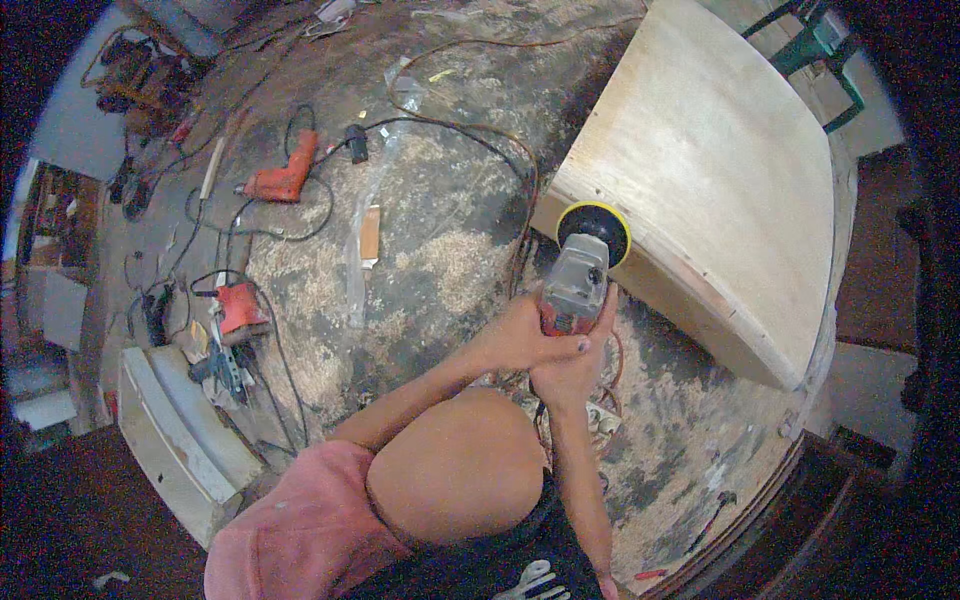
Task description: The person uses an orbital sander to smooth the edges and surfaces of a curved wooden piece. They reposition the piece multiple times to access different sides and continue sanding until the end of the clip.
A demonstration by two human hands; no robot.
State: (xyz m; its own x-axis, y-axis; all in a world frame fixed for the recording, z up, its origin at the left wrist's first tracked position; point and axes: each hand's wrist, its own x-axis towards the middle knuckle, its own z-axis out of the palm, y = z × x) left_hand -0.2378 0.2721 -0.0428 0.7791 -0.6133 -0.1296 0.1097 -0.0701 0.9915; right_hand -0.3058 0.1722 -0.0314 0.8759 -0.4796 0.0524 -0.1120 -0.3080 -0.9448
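Two-handed grip: left hand + right hand wrapped round sander
Wood panel: face looks smooth-ish (can't tell if done tbh)
Edge: pad by it, prob unfinished imo

Soft light; dark, grainy rim; bent edges.
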